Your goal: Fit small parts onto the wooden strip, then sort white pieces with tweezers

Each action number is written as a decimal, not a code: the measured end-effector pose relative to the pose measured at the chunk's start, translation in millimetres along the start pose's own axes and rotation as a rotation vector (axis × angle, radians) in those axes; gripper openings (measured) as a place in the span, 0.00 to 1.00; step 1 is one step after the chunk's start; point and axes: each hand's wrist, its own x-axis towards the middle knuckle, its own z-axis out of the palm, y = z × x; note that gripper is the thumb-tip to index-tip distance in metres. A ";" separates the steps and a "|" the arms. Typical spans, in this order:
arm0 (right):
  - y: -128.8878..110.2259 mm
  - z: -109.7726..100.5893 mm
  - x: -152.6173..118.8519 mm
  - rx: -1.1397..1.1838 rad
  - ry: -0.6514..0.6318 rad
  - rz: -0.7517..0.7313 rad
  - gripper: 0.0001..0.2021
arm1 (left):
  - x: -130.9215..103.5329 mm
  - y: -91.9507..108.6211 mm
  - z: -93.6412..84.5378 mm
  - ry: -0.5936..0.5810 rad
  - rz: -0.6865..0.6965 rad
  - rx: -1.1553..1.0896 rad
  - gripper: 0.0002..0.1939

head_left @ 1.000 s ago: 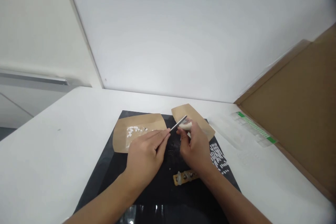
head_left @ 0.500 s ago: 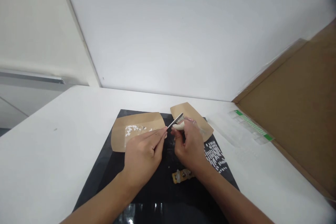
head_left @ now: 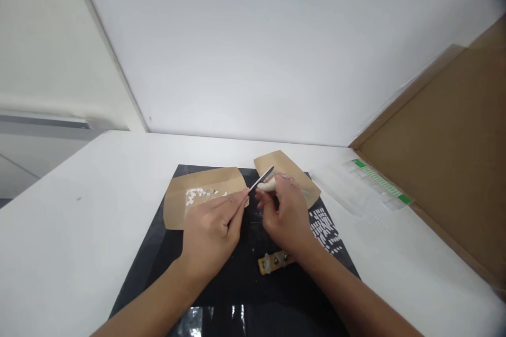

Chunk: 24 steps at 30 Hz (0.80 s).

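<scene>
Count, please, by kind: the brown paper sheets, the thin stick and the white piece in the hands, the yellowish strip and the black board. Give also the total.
Brown paper sheets, left and right: 2
Thin stick: 1
White piece: 1
Yellowish strip: 1
Black board: 1
Total: 6

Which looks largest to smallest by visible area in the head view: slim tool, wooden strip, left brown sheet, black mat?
1. Black mat
2. Left brown sheet, partly hidden by the left hand
3. Wooden strip, its far end hidden behind the right arm
4. Slim tool
</scene>
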 end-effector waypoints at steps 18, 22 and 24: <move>-4.2 -0.6 -1.9 -0.030 0.023 -0.004 0.09 | -1.8 0.6 2.8 0.051 0.132 0.155 0.11; -6.9 0.8 -3.8 -0.054 0.053 0.000 0.10 | -3.2 -1.0 1.5 0.058 0.162 0.189 0.10; -8.5 0.2 -4.3 -0.048 0.024 0.002 0.10 | -3.6 -1.7 0.4 0.056 0.172 0.195 0.11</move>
